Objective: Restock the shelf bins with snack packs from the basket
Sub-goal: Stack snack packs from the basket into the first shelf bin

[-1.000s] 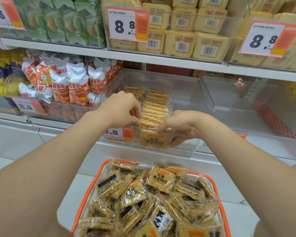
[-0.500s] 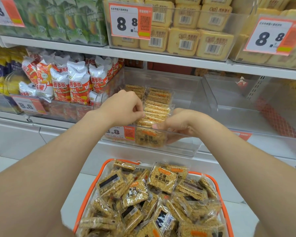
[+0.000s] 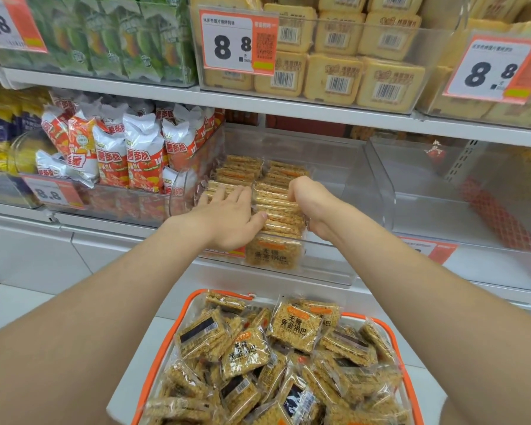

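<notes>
Square golden rice-crisp snack packs [image 3: 278, 207] stand on edge in two rows in a clear shelf bin [image 3: 334, 262]. One pack [image 3: 273, 253] faces out behind the bin's front wall. My left hand [image 3: 227, 216] lies flat with its fingers spread over the left row, and its thumb touches the right row. My right hand [image 3: 308, 207] is curled over the right side of the right row, fingers hooked on the pack tops. Below, an orange-rimmed basket [image 3: 178, 326] holds several loose packs [image 3: 295, 329] of the same snack.
To the left, a bin holds red-and-white bags [image 3: 141, 157]. A clear bin [image 3: 380, 179] to the right holds only a small red item at the back. The upper shelf [image 3: 288, 107] carries yellow packs and 8.8 price tags [image 3: 236, 41]. White floor lies beside the basket.
Both hands have moved deeper into the bin. My left hand has opened from a pinch and spread flat on the left row. My right hand has shifted from the front pack to the row's right side.
</notes>
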